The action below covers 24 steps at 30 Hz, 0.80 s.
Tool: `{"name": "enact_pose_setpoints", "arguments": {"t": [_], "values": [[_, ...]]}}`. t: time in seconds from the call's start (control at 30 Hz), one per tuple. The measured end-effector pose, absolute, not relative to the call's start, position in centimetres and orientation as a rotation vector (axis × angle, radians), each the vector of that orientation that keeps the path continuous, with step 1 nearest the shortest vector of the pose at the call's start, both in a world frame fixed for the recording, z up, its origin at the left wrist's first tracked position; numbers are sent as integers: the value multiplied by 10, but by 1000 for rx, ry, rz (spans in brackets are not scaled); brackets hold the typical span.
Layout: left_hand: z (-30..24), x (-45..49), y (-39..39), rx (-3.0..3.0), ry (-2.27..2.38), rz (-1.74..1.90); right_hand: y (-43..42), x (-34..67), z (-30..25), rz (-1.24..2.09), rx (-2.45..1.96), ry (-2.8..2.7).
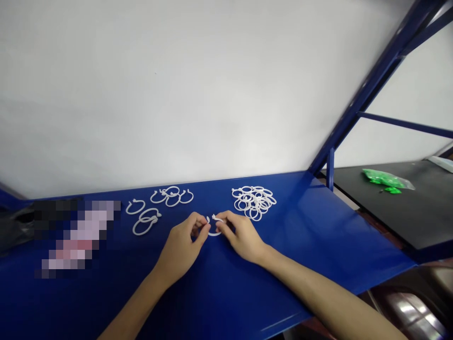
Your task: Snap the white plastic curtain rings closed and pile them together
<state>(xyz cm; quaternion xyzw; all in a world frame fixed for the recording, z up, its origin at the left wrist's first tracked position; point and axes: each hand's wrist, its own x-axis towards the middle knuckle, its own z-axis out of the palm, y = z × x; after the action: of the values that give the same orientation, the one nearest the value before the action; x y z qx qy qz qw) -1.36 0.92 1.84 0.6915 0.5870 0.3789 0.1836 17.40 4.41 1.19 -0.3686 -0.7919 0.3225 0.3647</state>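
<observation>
Between my two hands is a white plastic ring [214,234], its ends apart at the top. My left hand [184,238] pinches the ring's left side with thumb and fingers. On the opposite side, my right hand [242,236] grips it the same way. Fingertips hide parts of the ring. Several similar rings with open gaps [172,200] lie to the left, beyond my left hand, and a few more open rings [143,226] lie nearer. A pile of white rings [253,203], overlapping one another, lies just beyond my right hand.
The blue table [311,245] meets a pale wall [212,94] at the back. A blurred-out packet [83,236] and dark bag [14,224] lie at the left. Blue metal bars [354,108] rise at right, before a black table [382,208] with a bag of green pieces [385,179].
</observation>
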Motion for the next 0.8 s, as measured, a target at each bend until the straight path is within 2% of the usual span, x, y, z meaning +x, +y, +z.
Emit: {"name": "enact_pose_setpoints", "arguments": {"t": [0.27,0.57,0.8], "values": [[17,-10,6,1994,1563,1094,41,176,9,579,-783,-2224],[9,-4,1,2042,1495,1061,36,186,6,107,-763,-2571],[11,-9,7,2049,1502,967,40,184,13,53,-791,-2595]]}}
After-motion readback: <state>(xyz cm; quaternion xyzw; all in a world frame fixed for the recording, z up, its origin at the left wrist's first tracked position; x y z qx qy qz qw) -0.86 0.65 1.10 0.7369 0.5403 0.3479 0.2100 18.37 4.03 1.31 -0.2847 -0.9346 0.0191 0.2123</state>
